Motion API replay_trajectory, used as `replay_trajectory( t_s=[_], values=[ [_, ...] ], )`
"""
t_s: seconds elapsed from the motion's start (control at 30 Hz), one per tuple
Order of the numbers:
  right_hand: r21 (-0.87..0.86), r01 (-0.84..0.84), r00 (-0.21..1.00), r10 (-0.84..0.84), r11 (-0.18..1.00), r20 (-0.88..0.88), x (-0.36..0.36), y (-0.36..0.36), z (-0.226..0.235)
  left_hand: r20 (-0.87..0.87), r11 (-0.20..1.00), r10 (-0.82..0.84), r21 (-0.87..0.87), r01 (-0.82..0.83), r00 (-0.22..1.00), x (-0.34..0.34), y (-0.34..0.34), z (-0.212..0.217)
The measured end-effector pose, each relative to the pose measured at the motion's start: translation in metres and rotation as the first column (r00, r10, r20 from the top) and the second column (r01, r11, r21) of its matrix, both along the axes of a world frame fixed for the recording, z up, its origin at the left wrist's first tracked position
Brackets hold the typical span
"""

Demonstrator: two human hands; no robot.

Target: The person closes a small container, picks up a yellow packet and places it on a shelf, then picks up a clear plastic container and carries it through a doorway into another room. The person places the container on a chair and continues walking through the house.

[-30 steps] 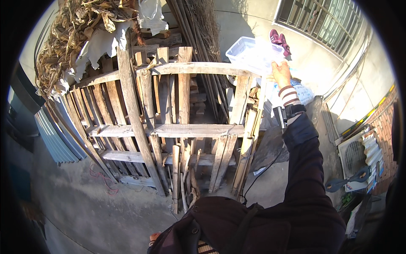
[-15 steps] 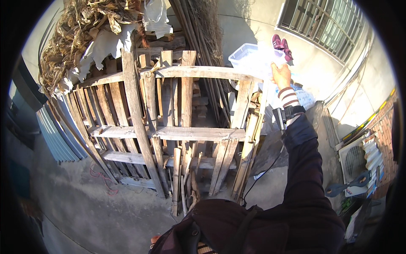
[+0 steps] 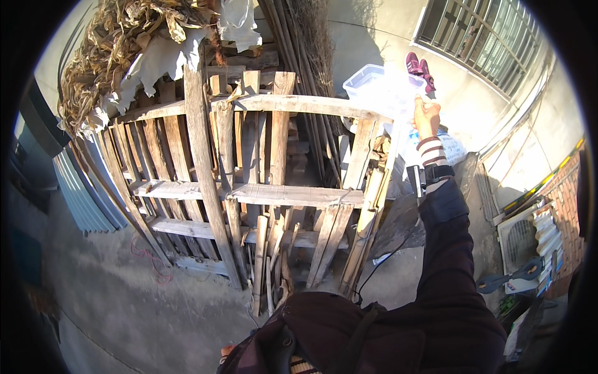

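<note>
My right hand (image 3: 427,117) reaches far forward at the end of an outstretched arm. Its fingers are closed at the near right corner of a clear plastic tub (image 3: 362,80). Strong glare washes out much of the tub, so its contents cannot be made out. A pair of dark red shoes (image 3: 420,70) is just beyond the tub. My left hand (image 3: 228,350) shows only as a sliver at the lower edge, beside my dark jacket; its fingers are hidden.
A wooden slatted frame (image 3: 286,194) stands before me, with firewood behind it. Dry husks (image 3: 134,56) and torn white sheeting lie on top at left. Corrugated sheets (image 3: 87,190) lean at the far left. A barred window (image 3: 483,40) and an outdoor fan unit (image 3: 519,243) are at right.
My right hand has shifted slightly to the right along the tub's near corner. The whole view has moved a little; the tub and shoes keep their places relative to each other.
</note>
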State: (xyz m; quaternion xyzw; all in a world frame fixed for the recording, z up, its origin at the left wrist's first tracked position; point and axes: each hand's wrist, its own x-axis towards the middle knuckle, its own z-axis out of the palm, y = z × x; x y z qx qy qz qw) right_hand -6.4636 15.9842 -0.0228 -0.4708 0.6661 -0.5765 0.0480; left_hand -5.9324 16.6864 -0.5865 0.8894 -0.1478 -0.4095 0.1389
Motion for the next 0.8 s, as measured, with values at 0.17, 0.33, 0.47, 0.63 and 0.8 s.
replay_trajectory(
  t_s=[0.17,0.33,0.47,0.63,0.8],
  values=[
    [-0.378,-0.193,0.971,0.12,0.905,-0.207,0.035,0.056,-0.022,0.038,0.999,-0.032,0.028,0.03,0.999,-0.004,0.002,0.004],
    [-0.109,-0.596,0.803,0.588,0.795,-0.1,0.093,0.114,-0.089,0.013,0.999,-0.025,0.041,0.024,1.0,-0.011,0.014,0.023],
    [0.188,-0.726,0.674,0.739,0.661,0.005,0.143,0.155,-0.17,-0.054,0.995,0.091,-0.034,-0.093,0.994,-0.015,0.024,0.05],
    [0.474,-0.837,0.467,0.808,0.272,0.36,0.187,0.224,-0.227,-0.149,0.964,0.252,-0.052,-0.262,0.956,-0.009,0.05,0.06],
    [0.623,-0.782,0.34,0.815,-0.033,0.469,0.233,0.284,-0.235,-0.179,0.97,0.21,-0.086,-0.228,0.961,0.022,0.077,0.036]
  ],
)
